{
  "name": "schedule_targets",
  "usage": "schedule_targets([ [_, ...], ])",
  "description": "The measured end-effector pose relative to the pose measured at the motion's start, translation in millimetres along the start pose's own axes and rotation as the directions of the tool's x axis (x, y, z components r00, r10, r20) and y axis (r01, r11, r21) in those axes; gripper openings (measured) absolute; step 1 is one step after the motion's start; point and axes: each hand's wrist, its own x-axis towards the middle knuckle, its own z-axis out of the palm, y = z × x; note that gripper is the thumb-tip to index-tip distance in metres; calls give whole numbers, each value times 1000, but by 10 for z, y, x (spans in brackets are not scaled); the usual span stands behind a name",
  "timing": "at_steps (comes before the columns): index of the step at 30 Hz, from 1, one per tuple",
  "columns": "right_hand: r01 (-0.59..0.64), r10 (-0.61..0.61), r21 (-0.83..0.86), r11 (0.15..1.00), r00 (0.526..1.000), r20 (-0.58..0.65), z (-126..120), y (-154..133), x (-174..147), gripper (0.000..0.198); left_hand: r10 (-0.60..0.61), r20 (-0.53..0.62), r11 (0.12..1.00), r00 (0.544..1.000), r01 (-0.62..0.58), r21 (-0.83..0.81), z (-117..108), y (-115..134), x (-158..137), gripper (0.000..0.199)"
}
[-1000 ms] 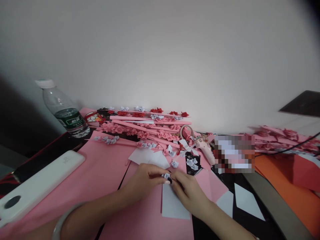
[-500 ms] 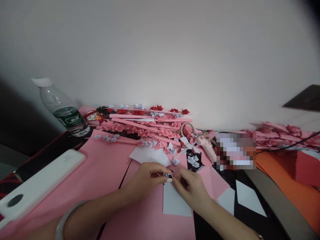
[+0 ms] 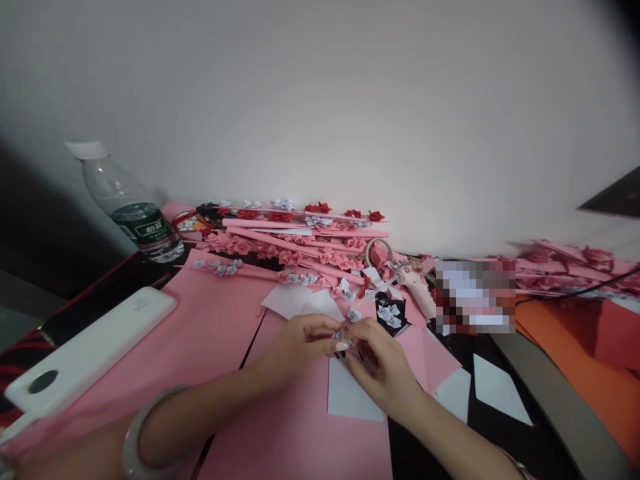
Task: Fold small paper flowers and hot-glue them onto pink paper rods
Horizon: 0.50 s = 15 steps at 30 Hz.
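Note:
Between my fingertips is a small white paper flower (image 3: 341,337), partly covered by the fingers. My left hand (image 3: 305,347) pinches it from the left, thumb and forefinger closed on it. From the other side my right hand (image 3: 383,363) grips its right edge, the fingers curled. Both hands are over a white paper sheet (image 3: 353,397) lying on pink paper (image 3: 280,427). Just beyond them lie loose white paper flowers (image 3: 354,315) and another white sheet (image 3: 300,301).
Pink paper stems with flowers (image 3: 300,250) pile along the wall. A tape roll (image 3: 379,253) and a pink glue gun (image 3: 417,290) lie right of them. To the left are a water bottle (image 3: 143,220) and a white oblong device (image 3: 100,347). Orange paper (image 3: 565,353) lies far right.
The flower between my fingers has turned and shows more of its white petals. My fingers have shifted slightly on it. The whole view has tilted a little.

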Motion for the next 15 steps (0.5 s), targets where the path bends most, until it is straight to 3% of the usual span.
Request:
schedule_targets([
  [2,11,-11,-6,1000,1000,-9,4,10,-5,19,20,9,999,1000,-20,39,-7,4,-2,14],
  [6,13,-13,-30,999,1000,-7,-1,16,-12,21,33,9,996,999,-33,82,-36,-3,9,25],
  [15,15,-17,-60,998,999,-33,2,31,-6,14,0,39,1000,999,0,1,2,14,1,24],
])
